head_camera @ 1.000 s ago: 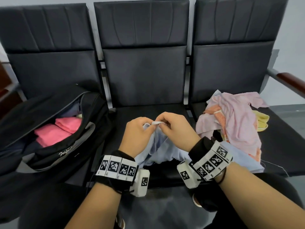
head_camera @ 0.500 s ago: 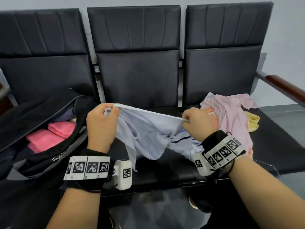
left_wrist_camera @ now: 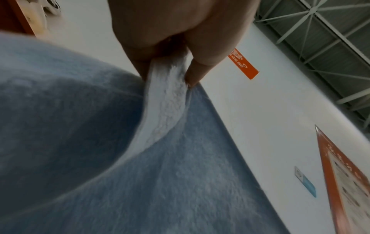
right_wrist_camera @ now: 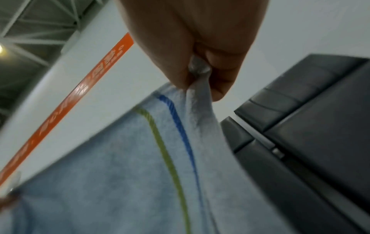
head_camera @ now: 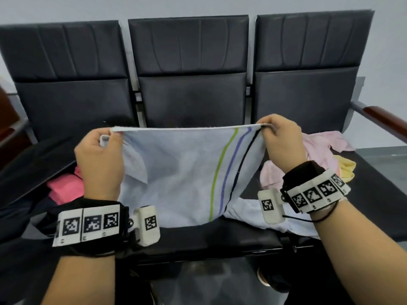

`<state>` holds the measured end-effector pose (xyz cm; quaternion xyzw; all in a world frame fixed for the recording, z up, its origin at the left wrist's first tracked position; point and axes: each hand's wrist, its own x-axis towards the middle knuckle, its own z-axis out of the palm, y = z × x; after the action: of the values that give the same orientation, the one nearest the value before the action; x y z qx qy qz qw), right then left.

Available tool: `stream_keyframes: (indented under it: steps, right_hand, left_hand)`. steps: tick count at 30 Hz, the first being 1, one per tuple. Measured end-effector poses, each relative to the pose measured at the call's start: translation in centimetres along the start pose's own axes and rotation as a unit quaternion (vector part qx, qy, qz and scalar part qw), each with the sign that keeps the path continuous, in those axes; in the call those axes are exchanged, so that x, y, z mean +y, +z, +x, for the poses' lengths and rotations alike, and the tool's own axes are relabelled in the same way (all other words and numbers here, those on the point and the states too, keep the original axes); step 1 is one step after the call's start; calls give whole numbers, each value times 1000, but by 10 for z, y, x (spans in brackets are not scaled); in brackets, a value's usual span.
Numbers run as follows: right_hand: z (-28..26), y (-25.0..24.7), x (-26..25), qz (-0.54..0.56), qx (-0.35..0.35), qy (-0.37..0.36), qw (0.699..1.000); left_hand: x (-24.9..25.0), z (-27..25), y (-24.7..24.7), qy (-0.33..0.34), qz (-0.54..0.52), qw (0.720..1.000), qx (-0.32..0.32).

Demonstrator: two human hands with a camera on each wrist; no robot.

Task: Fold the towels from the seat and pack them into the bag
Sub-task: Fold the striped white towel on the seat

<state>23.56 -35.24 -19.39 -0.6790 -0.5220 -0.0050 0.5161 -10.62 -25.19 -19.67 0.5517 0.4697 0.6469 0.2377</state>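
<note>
While the bench [head_camera: 189,236] carries every item, the pale blue towel [head_camera: 176,172] hangs above its middle seat, top edge stretched taut, lower end resting on the cushion. The left hand [head_camera: 99,164] pinches one top corner; the right hand [head_camera: 282,144] pinches the other, beside the stripes. Risk: a slipping pinch would likely drop a corner, and the trailing end may skew the fold. The open black bag [head_camera: 33,172] on the left seat holds pink towels [head_camera: 66,188]. Unfolded pink and yellow cloths [head_camera: 321,155] lie on the right seat.
</note>
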Motion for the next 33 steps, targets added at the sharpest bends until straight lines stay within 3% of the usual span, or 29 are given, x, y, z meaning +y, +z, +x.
stream_keyframes:
  steps: [6,12,15,19,21,24,29,33]
  right_hand:
    - [-19,8,23,147,-32,144,978]
    - [-41,21,10,341,-98,220,909]
    - [-51,32,-9,391,-188,215,875]
    - [-66,45,-21,400,-358,192,822]
    - [-73,51,-22,353,-396,157,833]
    - [-83,59,-28,264,-387,74,880]
    - [-94,73,-30,161,-311,-22,936]
    - [-96,78,-31,150,-275,-57,948]
  left_hand:
    - [-48,-16,-1,-103,106,978,-149]
    - [-52,-31,7,-122,88,974,-169]
    - [-38,-42,21,-109,69,974,-185]
    - [-28,-62,34,-118,64,956,-261]
    - [-25,-70,37,-135,51,938,-316]
    - [-22,-78,37,-142,36,916,-374]
    - [-18,-86,40,-86,56,919,-382]
    - [-14,-93,42,-107,26,927,-359]
